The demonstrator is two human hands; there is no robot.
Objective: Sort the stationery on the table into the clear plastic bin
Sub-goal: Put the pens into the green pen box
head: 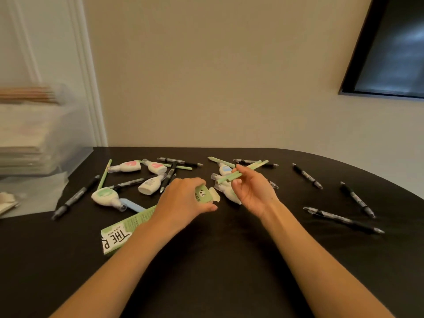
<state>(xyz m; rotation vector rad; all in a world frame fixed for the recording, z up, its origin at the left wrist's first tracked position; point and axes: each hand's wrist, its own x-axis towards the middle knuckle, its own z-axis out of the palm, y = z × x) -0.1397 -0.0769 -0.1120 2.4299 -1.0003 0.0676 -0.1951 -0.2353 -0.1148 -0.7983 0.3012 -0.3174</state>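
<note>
"THE" — upside down — on green box [128,228]

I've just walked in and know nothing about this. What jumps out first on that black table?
Two bare hands at the centre: the right hand grips a few green pencils, the left hand holds the open end of a green pencil box. Around them, black pens and white correction tape dispensers lie scattered over the black table, with the clear plastic bin at the far left.

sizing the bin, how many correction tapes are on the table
6 at least: two pink tapes back left, green tape front left, white tape by the left hand, blue tape behind the right hand, another tape under it; more may hide there.
</note>
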